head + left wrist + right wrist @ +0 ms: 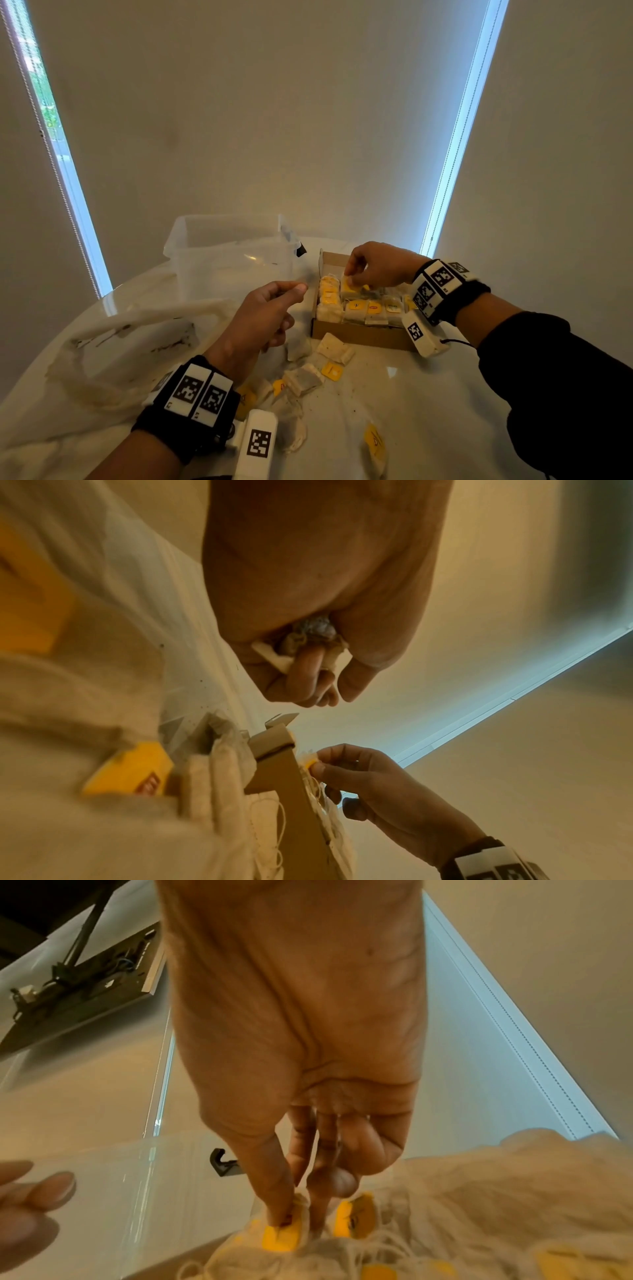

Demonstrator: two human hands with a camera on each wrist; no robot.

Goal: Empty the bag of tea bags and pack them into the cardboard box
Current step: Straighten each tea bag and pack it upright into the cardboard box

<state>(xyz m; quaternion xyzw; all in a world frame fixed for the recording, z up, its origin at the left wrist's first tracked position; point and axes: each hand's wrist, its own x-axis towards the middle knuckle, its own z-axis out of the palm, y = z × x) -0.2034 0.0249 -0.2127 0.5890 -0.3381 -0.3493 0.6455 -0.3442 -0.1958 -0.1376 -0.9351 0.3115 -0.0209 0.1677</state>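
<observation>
Over the shallow brown cardboard box [359,334], right of centre on the white table [428,411], the right hand [378,265] pinches a cream paper tea bag with a yellow tag [351,287] between thumb and fingertips, apparently setting it into the far row. Rows of tea bags already stand on edge in the box, tags up, probably so that more fit side by side.

Just left of the box, the left hand [267,317] hovers with fingers curled. From the head view it looks nearly empty, but the left wrist view shows a crumpled tea bag [308,637] tucked in its palm under the curled fingers, likely kept ready as the next one to pack.

Loose tea bags [305,377] lie scattered on the table near the box, still to be packed. The limp translucent plastic bag [113,342] lies flattened to the left, seemingly emptied. A clear plastic tub [229,253] stands beyond it, far left of the box.

Only the right wrist view shows the strings tangled among the packed bags and the thumb tip pressed on the yellow tag; the head view alone shows how full the box is, which I judge at well over half.
</observation>
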